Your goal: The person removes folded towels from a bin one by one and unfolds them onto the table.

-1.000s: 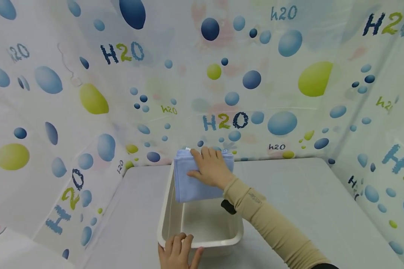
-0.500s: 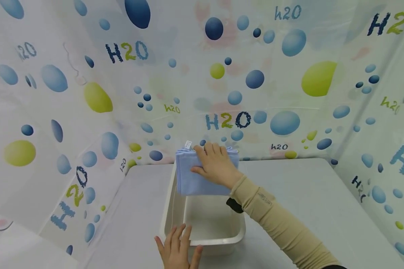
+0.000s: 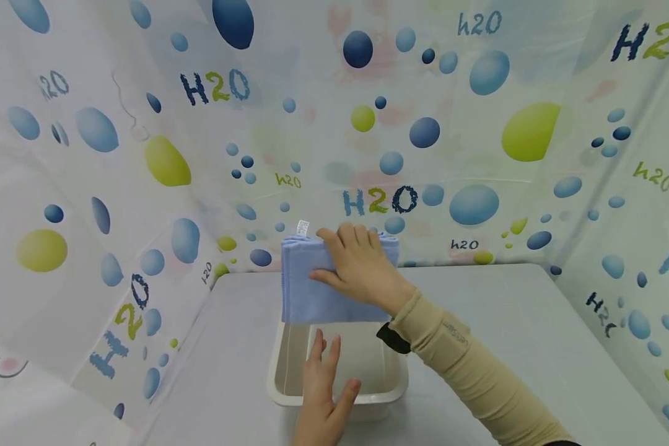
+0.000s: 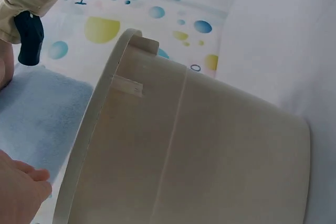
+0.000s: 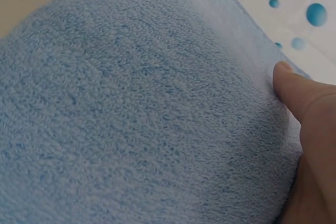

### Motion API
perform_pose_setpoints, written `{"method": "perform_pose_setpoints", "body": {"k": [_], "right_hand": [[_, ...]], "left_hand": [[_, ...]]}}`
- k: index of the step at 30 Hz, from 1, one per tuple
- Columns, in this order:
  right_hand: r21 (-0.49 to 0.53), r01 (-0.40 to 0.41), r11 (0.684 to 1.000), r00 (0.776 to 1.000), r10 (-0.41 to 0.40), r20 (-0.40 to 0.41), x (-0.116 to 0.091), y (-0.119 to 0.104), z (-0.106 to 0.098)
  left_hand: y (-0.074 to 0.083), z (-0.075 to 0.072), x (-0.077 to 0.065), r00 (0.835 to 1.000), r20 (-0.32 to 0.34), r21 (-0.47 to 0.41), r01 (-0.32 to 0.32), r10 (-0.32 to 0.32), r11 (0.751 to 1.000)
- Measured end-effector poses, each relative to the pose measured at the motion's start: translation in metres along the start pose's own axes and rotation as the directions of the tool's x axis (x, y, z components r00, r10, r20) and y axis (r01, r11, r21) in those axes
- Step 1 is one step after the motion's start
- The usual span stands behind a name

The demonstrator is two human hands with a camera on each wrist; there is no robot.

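My right hand [image 3: 365, 266] grips a folded light-blue towel [image 3: 305, 282] by its upper edge, thumb spread on the near side. The towel hangs over the far part of a white plastic bin [image 3: 368, 398], a small white label sticking up at its top left corner. Its looped terry surface fills the right wrist view, with the thumb [image 5: 302, 95] near the edge. My left hand [image 3: 324, 390] is raised over the bin's front rim, fingers extended toward the towel's lower edge and holding nothing. In the left wrist view the bin's outer wall [image 4: 220, 140] stands beside the hand.
The bin stands on a white-covered table [image 3: 468, 347]. Behind it and on both sides hangs a white curtain [image 3: 312, 142] printed with blue and green drops and H2O lettering. A black wrist device [image 3: 393, 339] sits under the right sleeve [image 3: 468, 365].
My left hand has left the bin's front left rim, moving right and forward over the bin. The right hand has raised the towel slightly, showing more of the bin's inside and the label.
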State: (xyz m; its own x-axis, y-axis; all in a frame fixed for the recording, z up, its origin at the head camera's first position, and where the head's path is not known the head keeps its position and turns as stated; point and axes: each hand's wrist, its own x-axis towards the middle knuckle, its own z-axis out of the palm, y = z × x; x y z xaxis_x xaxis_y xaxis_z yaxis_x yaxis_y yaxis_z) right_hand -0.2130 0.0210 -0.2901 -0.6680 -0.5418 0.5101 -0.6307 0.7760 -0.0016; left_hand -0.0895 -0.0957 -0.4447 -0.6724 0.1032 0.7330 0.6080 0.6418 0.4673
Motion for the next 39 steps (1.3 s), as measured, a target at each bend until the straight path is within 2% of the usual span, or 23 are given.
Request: {"method": "perform_pose_setpoints", "body": {"k": [6,11,13,15,18,20,23,28,34,39], "right_hand": [[0.070,0.020,0.997,1.000,-0.020,-0.009,-0.003,-0.006,-0.019],[0.124,0.048,0.991,0.999,-0.045,-0.024,-0.006,-0.011,-0.033],[0.142,0.056,0.988,0.998,-0.053,-0.027,-0.007,-0.012,-0.038],[0.161,0.060,0.985,0.998,-0.057,-0.027,-0.009,-0.013,-0.041],[0.183,0.062,0.981,0.998,-0.059,-0.024,-0.011,-0.014,-0.044],[0.198,0.060,0.978,0.998,-0.056,-0.024,-0.012,-0.013,-0.045],[0.228,0.060,0.972,0.998,-0.053,-0.039,-0.013,-0.011,-0.044],[0.289,0.100,0.952,0.990,-0.065,-0.128,-0.016,-0.004,-0.039],[0.363,0.132,0.923,0.980,-0.066,-0.190,-0.018,0.005,-0.034],[0.367,0.106,0.924,0.979,-0.033,-0.199,-0.022,0.008,-0.029]], "left_hand": [[0.002,0.006,0.002,0.998,0.060,-0.154,0.005,0.004,0.988],[-0.003,0.009,0.002,0.992,0.129,-0.243,0.029,0.003,0.970],[-0.005,0.008,0.003,0.990,0.140,-0.330,0.028,0.019,0.944],[-0.007,0.008,0.006,0.990,0.134,-0.446,0.017,0.048,0.895],[-0.008,0.006,0.011,0.989,0.111,-0.591,-0.014,0.098,0.806],[-0.008,0.005,0.012,0.990,0.097,-0.626,-0.019,0.102,0.779],[-0.007,0.004,0.012,0.994,0.085,-0.612,-0.001,0.067,0.791],[-0.003,0.000,0.011,0.999,0.047,-0.583,0.020,0.009,0.812],[0.002,-0.008,0.016,1.000,0.025,-0.551,0.028,-0.017,0.834],[0.003,-0.015,0.020,0.999,0.003,-0.535,0.030,-0.034,0.844]]}}
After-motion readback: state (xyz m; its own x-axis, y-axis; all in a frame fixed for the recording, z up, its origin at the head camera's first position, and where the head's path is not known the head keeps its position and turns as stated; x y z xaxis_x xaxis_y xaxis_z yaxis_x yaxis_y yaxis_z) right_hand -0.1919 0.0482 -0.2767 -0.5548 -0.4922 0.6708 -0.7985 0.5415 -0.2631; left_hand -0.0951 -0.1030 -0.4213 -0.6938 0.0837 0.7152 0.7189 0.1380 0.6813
